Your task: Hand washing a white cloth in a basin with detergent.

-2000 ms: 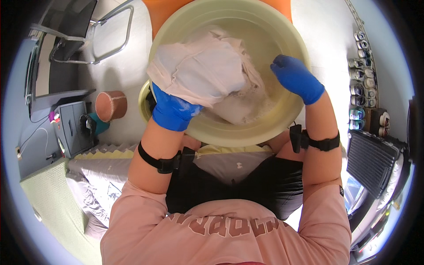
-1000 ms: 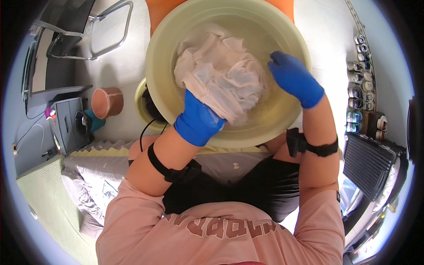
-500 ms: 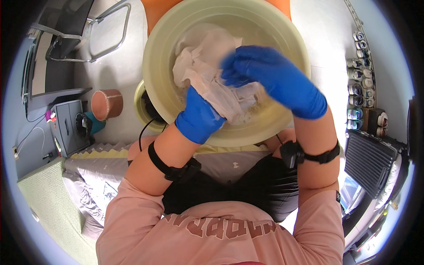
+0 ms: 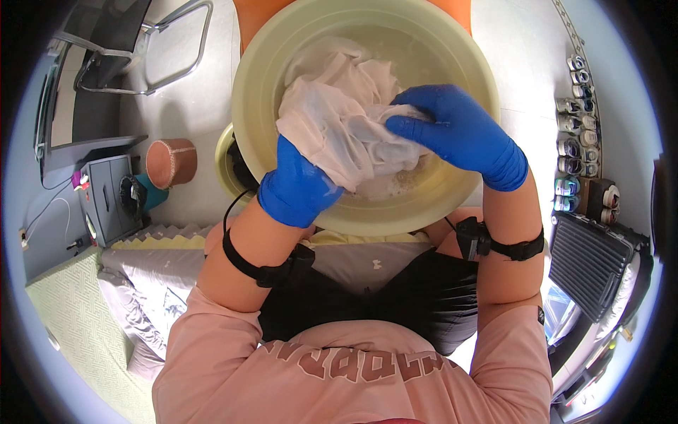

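Observation:
A wet, pale pink cloth garment (image 4: 339, 124) lies bunched in a large pale yellow basin (image 4: 258, 78) of soapy water. My left hand (image 4: 295, 182), in a blue rubber glove, is under the near left edge of the garment; cloth covers its fingers. On the right, my blue-gloved right hand (image 4: 452, 127) pinches a fold of the garment between thumb and fingers, lifting it a little and drawing it taut. Suds show on the water near the basin's close side.
An orange stool (image 4: 248, 21) shows behind the basin. A smaller yellow basin (image 4: 224, 159) with dark contents stands on the left, near a brown bucket (image 4: 171, 164). Rows of shoes (image 4: 583, 127) and a black ribbed suitcase (image 4: 590, 265) line the right side.
My right hand, blurred above the cloth before, now grips a fold of it at the right. My left hand has shifted slightly left, and the garment is spread wider between them.

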`<action>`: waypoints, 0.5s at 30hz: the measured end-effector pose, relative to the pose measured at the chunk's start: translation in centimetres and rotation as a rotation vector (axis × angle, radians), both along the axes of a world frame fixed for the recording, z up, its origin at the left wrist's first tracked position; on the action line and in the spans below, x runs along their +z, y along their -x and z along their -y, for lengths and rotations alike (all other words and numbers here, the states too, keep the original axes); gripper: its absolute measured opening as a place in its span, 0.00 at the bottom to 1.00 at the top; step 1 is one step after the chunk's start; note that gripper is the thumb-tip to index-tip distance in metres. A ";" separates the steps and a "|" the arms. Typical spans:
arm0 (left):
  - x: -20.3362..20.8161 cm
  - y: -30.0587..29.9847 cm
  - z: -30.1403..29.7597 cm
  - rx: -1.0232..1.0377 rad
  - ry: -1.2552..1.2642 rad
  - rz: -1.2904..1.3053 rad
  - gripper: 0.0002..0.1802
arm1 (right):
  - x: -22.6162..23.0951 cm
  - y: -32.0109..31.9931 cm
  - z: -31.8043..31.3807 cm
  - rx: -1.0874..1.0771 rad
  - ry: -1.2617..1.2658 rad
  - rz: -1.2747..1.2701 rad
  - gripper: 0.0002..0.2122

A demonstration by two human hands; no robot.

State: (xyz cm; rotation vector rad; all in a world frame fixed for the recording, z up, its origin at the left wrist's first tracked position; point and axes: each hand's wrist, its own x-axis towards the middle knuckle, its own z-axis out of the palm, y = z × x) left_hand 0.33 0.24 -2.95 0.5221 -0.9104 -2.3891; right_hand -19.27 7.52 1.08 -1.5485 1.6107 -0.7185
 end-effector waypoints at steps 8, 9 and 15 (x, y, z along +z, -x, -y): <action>-2.4 -1.5 0.9 0.035 -0.229 -0.243 0.20 | 0.4 -6.2 -0.5 -0.280 0.248 0.008 0.12; -3.9 -1.6 0.9 -0.073 -0.264 -0.456 0.20 | -0.6 -7.8 -0.5 -0.253 0.410 0.017 0.12; -4.0 -2.4 -1.8 0.002 0.522 0.037 0.20 | -1.8 -9.6 -0.5 -0.371 0.381 -0.028 0.08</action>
